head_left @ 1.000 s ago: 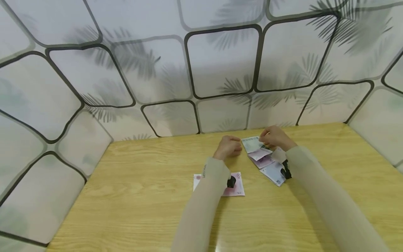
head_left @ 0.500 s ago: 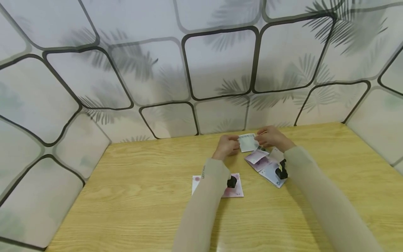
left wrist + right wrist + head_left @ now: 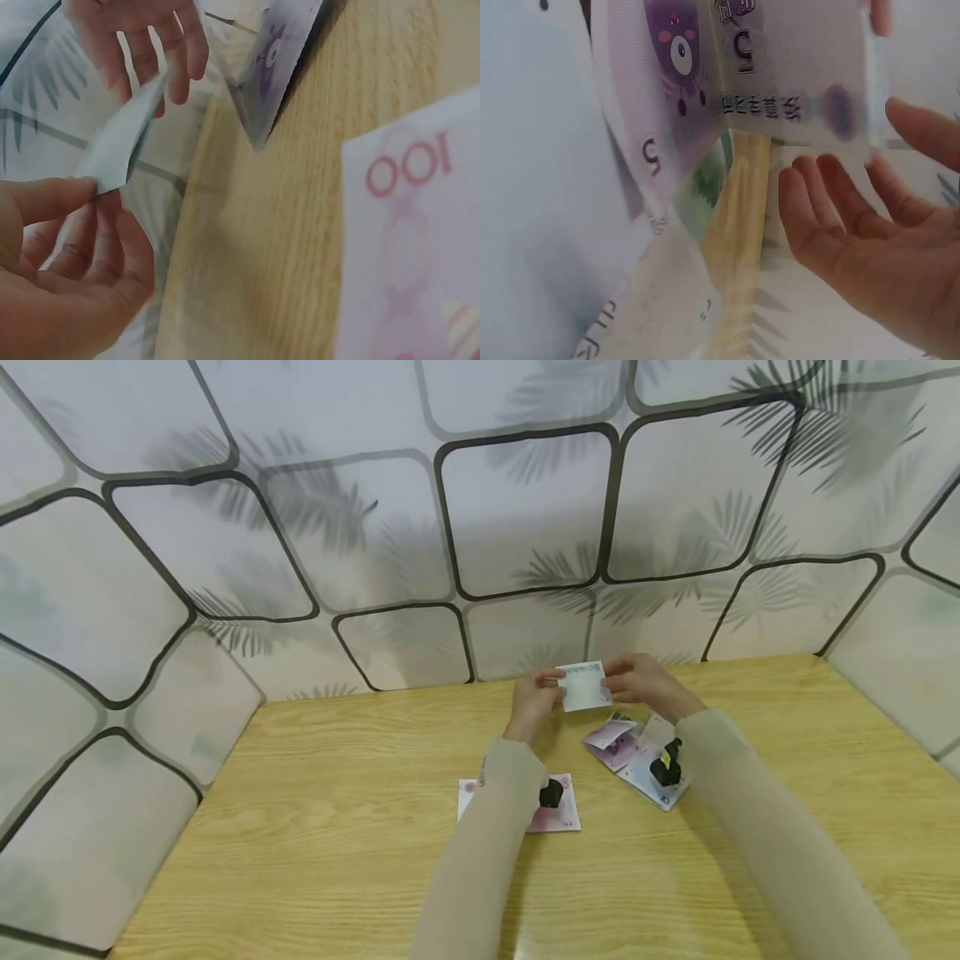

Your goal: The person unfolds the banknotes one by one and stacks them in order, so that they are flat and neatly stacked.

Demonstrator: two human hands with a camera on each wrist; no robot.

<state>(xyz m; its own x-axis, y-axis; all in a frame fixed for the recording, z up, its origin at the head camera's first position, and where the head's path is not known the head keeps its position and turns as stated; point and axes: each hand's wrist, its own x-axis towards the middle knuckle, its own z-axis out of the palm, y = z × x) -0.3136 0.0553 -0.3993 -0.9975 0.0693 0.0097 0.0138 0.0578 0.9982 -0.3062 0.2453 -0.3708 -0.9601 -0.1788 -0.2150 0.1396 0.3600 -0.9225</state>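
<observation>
Just above the back of the table, a small pale greenish-white banknote (image 3: 585,689) with a fold mark is held between both hands. My left hand (image 3: 531,706) pinches its left end; in the left wrist view the thumb and fingers (image 3: 135,247) meet on its lower edge. At its other end is my right hand (image 3: 651,685), thumb and fingertips on either side of the edge in the right wrist view. Closer to that hand's wrist lie a creased purple 5 note (image 3: 682,75), partly standing up, and a pale blue note (image 3: 651,777).
A pink 100 note (image 3: 420,247) lies flat under the left forearm. A green-printed note (image 3: 709,184) shows beneath the purple one. Behind the wooden table (image 3: 337,810) rises a patterned wall covering (image 3: 525,527).
Both hands have lifted the pale banknote off the pile, up and to the left. My left fingers, empty a second ago, now pinch its left end. The other notes stay beneath.
</observation>
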